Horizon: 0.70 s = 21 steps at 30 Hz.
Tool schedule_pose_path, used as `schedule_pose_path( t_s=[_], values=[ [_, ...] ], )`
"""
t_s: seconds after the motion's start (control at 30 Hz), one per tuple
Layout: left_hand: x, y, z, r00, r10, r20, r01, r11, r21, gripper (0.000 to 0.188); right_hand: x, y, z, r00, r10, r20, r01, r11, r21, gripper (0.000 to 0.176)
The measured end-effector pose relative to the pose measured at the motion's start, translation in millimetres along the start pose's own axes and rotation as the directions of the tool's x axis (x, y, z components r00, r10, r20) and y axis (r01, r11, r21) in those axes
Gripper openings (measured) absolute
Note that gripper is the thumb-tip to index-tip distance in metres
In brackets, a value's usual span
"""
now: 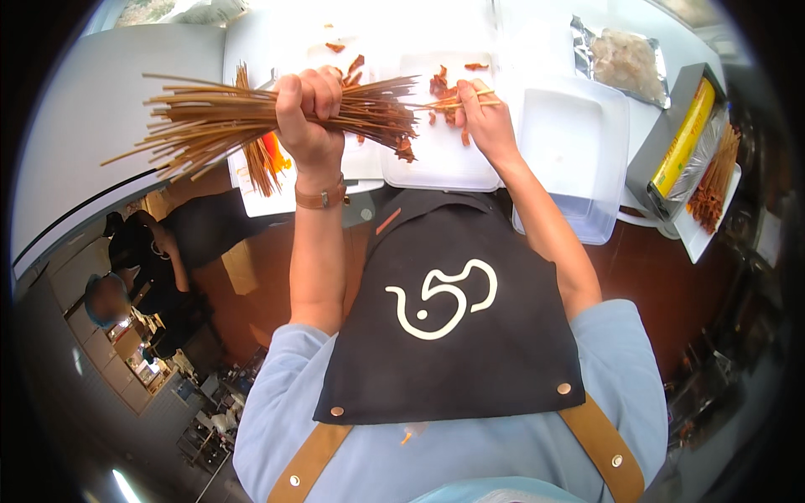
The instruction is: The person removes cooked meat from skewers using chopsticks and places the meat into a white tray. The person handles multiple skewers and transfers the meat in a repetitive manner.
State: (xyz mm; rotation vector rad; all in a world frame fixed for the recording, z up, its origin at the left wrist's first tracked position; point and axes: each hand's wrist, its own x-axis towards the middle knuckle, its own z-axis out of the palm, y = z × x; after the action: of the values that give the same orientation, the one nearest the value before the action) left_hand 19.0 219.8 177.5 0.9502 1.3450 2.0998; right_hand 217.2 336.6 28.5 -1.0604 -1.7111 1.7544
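My left hand [311, 116] is closed around a thick bundle of thin brown sticks [207, 112], held nearly level above the table. Reddish-brown pieces [404, 149] show at the bundle's right end. Between the fingers of my right hand [483, 119] are a few thin, paler skewers [443, 102], their left tips close to the bundle. Reddish-brown food pieces [438, 82] lie below them on a white plastic tray or lid [440, 175]. Partly hidden behind the bundle, more sticks [256, 166] rest on a white board [248, 201] beside something orange.
A translucent plastic container [569, 135] stands right of my right hand. Beyond it lies a silver-edged bag of pale chunks [622, 60]. At far right, a grey holder [660, 135] contains a yellow carton [685, 141], beside loaded skewers [707, 201] on a white tray [695, 242]. Another person [148, 264] is at left.
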Motion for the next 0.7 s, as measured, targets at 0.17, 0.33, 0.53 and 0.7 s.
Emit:
schedule_pose_path(
  t_s=[0.17, 0.33, 0.53, 0.7],
  values=[
    [-6, -12, -18, 0.998, 0.014, -0.054, -0.016, 0.999, -0.036, 0.043, -7, -52, -48, 0.991, -0.128, -0.041, 0.127, 0.992, -0.028, 0.039],
    [-13, -19, -23, 0.997, 0.0, -0.074, -0.008, 0.994, -0.106, 0.038, -30, -85, -70, 0.987, -0.15, -0.061, 0.16, 0.962, 0.221, 0.053],
    [-13, -17, -14, 0.999, -0.045, -0.017, 0.043, 0.994, -0.096, 0.042, -31, -84, -46, 0.979, -0.205, -0.023, 0.203, 0.943, 0.263, 0.052],
    [-14, -19, -16, 0.999, -0.049, -0.01, 0.047, 0.99, -0.134, 0.042, -31, -88, -44, 0.94, -0.342, -0.007, 0.334, 0.913, 0.234, 0.049]
  ],
)
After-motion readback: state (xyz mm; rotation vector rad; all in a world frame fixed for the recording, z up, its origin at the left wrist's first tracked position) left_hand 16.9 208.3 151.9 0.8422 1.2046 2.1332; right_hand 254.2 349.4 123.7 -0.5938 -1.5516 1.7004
